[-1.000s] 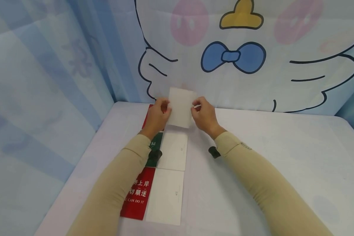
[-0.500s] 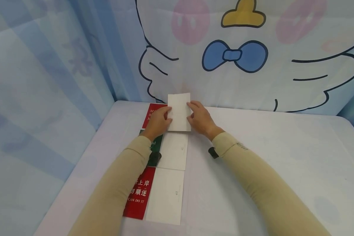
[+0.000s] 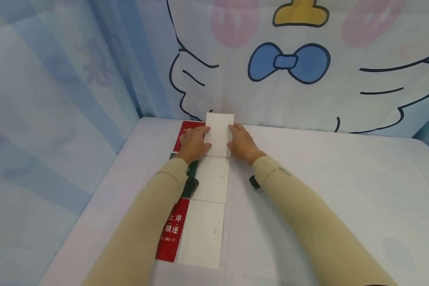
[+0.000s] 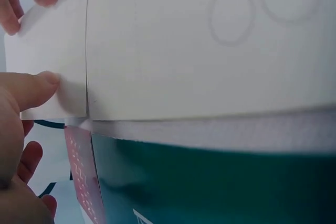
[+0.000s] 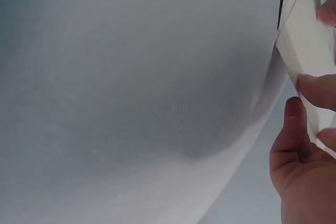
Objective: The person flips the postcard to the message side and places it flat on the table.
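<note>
In the head view, the left hand and the right hand pinch a blank white card by its two side edges, thumbs nearer the viewer than the fingers. It is the farthest of a column of three; its upper edge overlaps the wall curtain, and its lower edge lies along the top of the middle white card. The nearest white card continues the column, its side edges roughly in line. Just left run a red card, a green card and a red card lettered "DO IT", partly under the left sleeve. A strip of white tablecloth separates them from the table's left edge; a far wider stretch reaches right from the right sleeve.

In the left wrist view, the left thumb presses the held card's face near its side edge. A thin dark seam divides it from the middle card; whether they touch cannot be told. Cloth shows between the middle card and the green one.

In the right wrist view, the right thumb is on the held card's edge, the card slanting, with shadowed tablecloth spreading beside it.
</note>
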The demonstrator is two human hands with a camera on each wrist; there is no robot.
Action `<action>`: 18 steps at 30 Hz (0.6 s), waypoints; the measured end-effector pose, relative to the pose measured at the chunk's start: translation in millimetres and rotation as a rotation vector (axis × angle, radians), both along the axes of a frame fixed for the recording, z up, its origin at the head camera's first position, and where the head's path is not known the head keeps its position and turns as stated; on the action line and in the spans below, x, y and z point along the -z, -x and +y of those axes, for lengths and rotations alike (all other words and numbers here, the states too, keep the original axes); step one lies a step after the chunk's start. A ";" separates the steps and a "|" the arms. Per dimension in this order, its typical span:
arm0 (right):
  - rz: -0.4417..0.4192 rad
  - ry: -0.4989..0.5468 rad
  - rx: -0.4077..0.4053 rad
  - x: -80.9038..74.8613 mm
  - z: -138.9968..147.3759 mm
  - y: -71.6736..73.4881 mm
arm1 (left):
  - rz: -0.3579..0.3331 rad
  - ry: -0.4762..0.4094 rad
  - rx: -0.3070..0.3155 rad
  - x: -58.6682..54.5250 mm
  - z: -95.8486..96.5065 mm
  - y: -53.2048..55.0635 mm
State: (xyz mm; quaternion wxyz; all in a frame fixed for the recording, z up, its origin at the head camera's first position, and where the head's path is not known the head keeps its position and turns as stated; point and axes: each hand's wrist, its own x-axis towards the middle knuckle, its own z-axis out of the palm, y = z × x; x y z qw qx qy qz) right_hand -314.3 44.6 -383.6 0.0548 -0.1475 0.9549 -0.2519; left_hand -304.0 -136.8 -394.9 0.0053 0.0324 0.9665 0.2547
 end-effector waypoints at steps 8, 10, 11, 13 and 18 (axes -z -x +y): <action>-0.053 -0.020 -0.002 4.0 -1.6 3.4 | -0.065 0.006 0.005 0.5 0.9 2.6; -0.067 -0.018 -0.002 5.7 -1.7 3.1 | -0.076 0.007 0.012 1.9 0.6 3.3; -0.072 -0.020 -0.005 6.6 -1.8 3.1 | -0.081 0.008 0.015 2.5 0.4 3.4; -0.080 -0.024 -0.009 8.3 -2.2 3.1 | -0.087 0.005 0.019 3.3 -0.1 2.9; -0.078 -0.055 -0.024 9.5 -2.9 4.5 | -0.099 0.000 0.018 2.5 -0.8 0.9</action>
